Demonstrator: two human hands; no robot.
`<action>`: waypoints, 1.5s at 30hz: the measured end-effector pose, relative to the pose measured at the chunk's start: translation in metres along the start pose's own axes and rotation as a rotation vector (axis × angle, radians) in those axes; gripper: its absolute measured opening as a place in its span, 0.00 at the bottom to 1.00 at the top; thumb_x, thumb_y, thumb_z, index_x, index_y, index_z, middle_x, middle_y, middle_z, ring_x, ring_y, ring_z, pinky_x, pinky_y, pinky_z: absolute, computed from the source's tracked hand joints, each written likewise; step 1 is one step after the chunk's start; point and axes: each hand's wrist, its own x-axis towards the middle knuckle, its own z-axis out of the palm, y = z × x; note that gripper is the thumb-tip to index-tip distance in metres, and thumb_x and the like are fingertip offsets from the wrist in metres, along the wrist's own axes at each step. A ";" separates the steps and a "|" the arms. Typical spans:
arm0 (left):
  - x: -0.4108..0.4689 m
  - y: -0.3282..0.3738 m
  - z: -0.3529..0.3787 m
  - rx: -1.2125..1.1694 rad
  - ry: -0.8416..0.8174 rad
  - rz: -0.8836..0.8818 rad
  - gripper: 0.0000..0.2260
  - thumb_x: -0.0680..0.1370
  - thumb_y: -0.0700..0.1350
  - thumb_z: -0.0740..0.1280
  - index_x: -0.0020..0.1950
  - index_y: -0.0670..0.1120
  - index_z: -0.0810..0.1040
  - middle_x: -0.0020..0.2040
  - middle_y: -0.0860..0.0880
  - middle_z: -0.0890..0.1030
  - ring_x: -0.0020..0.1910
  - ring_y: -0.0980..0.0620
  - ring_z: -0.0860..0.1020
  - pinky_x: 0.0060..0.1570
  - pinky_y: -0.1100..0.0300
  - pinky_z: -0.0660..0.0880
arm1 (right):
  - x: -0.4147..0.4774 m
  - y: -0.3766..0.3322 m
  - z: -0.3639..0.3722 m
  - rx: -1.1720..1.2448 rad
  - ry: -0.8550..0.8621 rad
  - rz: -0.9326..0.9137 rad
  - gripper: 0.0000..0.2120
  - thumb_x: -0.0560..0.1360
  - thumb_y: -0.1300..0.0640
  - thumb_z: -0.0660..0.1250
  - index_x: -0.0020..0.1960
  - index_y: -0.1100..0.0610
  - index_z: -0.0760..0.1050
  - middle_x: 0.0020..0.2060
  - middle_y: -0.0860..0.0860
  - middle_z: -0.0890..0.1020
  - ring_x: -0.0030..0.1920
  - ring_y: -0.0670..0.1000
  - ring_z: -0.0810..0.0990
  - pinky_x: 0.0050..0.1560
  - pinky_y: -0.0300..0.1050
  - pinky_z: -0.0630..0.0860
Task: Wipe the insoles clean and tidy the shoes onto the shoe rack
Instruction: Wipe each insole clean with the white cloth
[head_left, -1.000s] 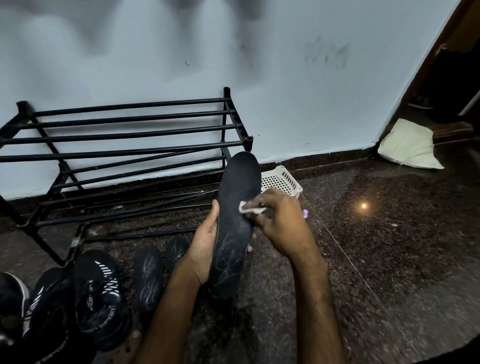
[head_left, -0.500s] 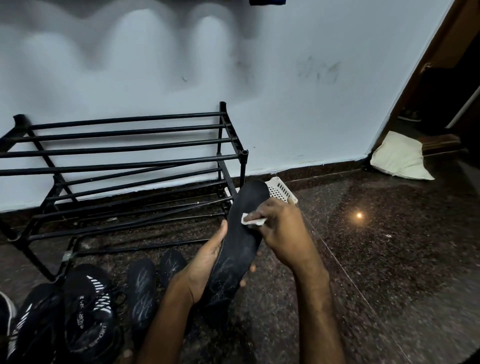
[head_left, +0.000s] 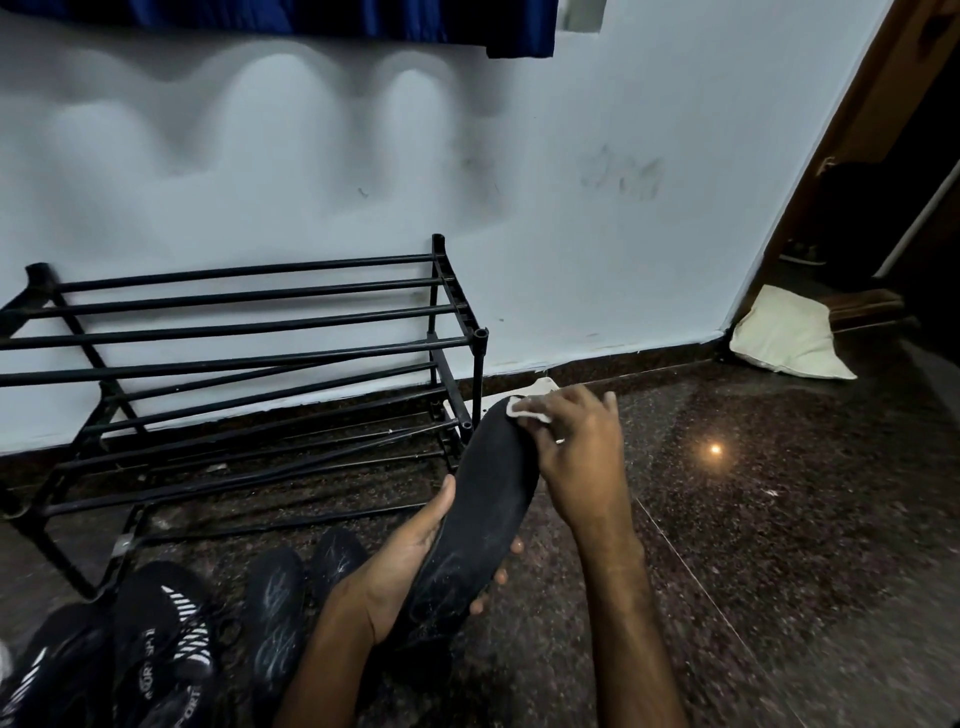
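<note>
My left hand (head_left: 410, 561) grips a black insole (head_left: 483, 504) by its heel end, thumb along its left edge, toe end pointing up and away. My right hand (head_left: 576, 447) pinches a small white wipe (head_left: 524, 409) and presses it on the insole's toe end. Two more dark insoles (head_left: 275, 608) lie on the floor to the left. Black shoes with white stripes (head_left: 166, 639) sit at the bottom left. The black metal shoe rack (head_left: 249, 332) stands bare against the wall.
A white perforated basket (head_left: 543, 387) peeks out behind my right hand at the rack's right end. A pale cushion (head_left: 789, 338) lies by the doorway at the right. Dark speckled stone floor (head_left: 779, 519) stretches to the right. Blue cloth (head_left: 311, 15) hangs at the top.
My right hand slid the wipe from the insole's middle up to its toe end. The camera tilted upward, so the rack and hands now sit lower in view.
</note>
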 end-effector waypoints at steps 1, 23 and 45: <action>0.000 0.000 0.002 -0.002 -0.001 0.005 0.35 0.79 0.68 0.55 0.70 0.40 0.73 0.58 0.37 0.77 0.45 0.45 0.79 0.37 0.55 0.76 | -0.001 0.002 -0.001 0.025 0.004 0.012 0.11 0.73 0.61 0.73 0.52 0.48 0.84 0.47 0.45 0.79 0.48 0.43 0.76 0.71 0.58 0.66; 0.003 0.003 0.011 -0.098 0.033 0.088 0.34 0.81 0.65 0.51 0.69 0.38 0.73 0.56 0.37 0.79 0.41 0.43 0.80 0.34 0.54 0.78 | -0.004 0.004 -0.004 0.107 -0.005 0.021 0.11 0.72 0.64 0.74 0.50 0.52 0.84 0.45 0.49 0.79 0.44 0.46 0.79 0.50 0.44 0.80; 0.003 0.003 0.007 0.028 0.057 0.071 0.33 0.81 0.65 0.50 0.69 0.40 0.74 0.57 0.36 0.78 0.43 0.44 0.79 0.35 0.54 0.77 | 0.001 0.016 -0.004 0.078 -0.096 0.010 0.09 0.72 0.59 0.75 0.49 0.47 0.84 0.47 0.44 0.80 0.44 0.39 0.76 0.64 0.56 0.74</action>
